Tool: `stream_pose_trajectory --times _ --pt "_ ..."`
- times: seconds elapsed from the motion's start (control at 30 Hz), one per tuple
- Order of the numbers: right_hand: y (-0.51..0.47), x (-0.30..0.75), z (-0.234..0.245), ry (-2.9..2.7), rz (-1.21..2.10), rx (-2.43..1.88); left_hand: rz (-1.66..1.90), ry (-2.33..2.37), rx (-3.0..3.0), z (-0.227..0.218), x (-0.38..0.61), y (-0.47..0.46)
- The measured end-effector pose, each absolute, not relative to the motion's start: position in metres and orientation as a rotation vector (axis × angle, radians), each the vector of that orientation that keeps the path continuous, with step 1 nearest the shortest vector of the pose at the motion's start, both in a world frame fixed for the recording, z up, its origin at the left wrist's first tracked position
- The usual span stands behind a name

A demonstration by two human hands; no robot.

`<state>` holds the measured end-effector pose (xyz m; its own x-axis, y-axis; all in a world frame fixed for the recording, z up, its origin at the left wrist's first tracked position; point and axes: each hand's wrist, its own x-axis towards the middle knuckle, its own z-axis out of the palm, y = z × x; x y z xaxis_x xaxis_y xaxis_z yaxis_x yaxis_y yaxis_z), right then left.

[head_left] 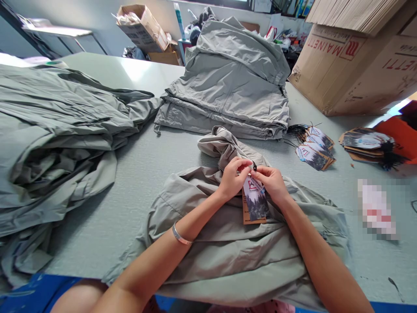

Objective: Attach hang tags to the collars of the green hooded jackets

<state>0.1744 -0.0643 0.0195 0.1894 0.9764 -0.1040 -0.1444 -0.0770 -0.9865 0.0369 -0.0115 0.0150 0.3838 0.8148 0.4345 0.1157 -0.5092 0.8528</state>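
A grey-green hooded jacket (202, 239) lies spread in front of me, its hood (216, 143) pointing away. Over its neck area both hands meet. My left hand (235, 176) pinches at the black cord of a hang tag (256, 204), with thumb and fingertips together. From the other side my right hand (270, 180) closes its fingers on the same cord, near a small black fastener (254, 167). The tag hangs below the fingers, showing a forest picture and a brown card behind it. Exactly where the cord runs through the jacket is hidden by my fingers.
Folded grey jackets (231, 87) are stacked behind my hands. A loose heap of jackets (58, 130) covers the left side. On the right lie tag bundles (314, 150), another tag pile (365, 141) and a blurred white item (376, 208). A large cardboard box (342, 69) stands behind them.
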Motion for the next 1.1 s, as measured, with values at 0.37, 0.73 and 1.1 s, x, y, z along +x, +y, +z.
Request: stream_pose_trajectory --times 0.37,0.73,1.1 --pt "-0.063 0.178 0.010 -0.924 1.000 -1.273 0.962 0.825 1.832 0.011 0.038 -0.011" --pt "-0.067 0.178 0.021 -1.213 0.637 -1.211 1.008 0.774 1.885 0.013 0.038 -0.015" --pt "-0.063 0.186 0.022 -0.985 0.788 -1.215 1.088 0.717 1.910 0.007 0.040 -0.015"
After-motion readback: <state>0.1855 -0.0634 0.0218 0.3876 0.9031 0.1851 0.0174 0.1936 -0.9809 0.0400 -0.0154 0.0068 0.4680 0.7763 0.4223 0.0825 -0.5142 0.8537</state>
